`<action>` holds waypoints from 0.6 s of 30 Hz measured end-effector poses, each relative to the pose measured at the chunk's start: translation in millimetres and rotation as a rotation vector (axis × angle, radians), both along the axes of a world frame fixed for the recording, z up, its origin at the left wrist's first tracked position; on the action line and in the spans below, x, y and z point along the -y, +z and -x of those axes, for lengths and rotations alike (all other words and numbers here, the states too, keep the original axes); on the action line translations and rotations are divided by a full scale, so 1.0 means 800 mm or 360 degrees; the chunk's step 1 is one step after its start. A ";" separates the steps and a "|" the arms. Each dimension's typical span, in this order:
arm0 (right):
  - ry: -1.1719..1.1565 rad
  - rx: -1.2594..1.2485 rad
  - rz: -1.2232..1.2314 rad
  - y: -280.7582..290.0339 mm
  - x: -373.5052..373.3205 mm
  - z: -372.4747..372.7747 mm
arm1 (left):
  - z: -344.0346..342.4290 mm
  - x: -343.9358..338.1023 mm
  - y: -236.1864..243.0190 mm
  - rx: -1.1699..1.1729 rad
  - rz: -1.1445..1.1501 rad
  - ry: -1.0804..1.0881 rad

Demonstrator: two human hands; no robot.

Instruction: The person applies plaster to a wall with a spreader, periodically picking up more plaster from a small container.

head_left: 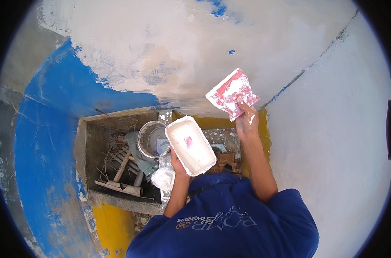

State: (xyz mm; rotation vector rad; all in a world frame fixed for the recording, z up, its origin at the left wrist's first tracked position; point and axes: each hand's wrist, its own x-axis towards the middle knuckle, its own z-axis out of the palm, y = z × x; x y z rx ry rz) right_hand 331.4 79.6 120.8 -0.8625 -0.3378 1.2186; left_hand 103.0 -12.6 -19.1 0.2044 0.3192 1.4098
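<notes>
My left hand (pixel 177 165) is closed on the side of a white rectangular tub (pixel 205 168), its inside coated with white putty and showing a small pink patch. In my right hand (pixel 248 118) is a red putty spreader (pixel 230 92), heavily smeared with white. The thumb presses on its face, and its straight edge points up and left. Spreader and tub are apart. White specks dot my right fingers. Ahead is a wall (pixel 195 51) covered in pale, patchy putty.
Below the wall sits a concrete trough (pixel 88 142) holding sticks and bamboo pieces (pixel 122 165). A grey-smeared bucket (pixel 144 139) stands beside the tub, with a crumpled white bag (pixel 163 178) below it. Blue paint (pixel 53 124) covers the left wall; a whitish wall (pixel 324 142) rises on the right.
</notes>
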 end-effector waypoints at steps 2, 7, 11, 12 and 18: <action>-0.0229 0.0061 -0.0111 -0.001 -0.020 0.006 | 0.007 0.005 -0.002 -0.0007 0.0034 -0.0008; -0.1207 0.1608 -0.0072 -0.008 -0.087 0.048 | 0.021 0.006 0.024 0.0082 0.0147 0.0027; -0.1456 0.1847 0.0075 0.014 -0.131 0.089 | 0.040 0.005 0.029 0.0095 0.0124 0.0041; -0.1452 0.1771 0.0165 0.023 -0.142 0.100 | 0.044 0.003 0.021 0.0090 0.0148 0.0088; -0.1222 0.2021 -0.0337 0.024 -0.131 0.172 | 0.072 0.007 0.009 0.0142 0.0121 0.0044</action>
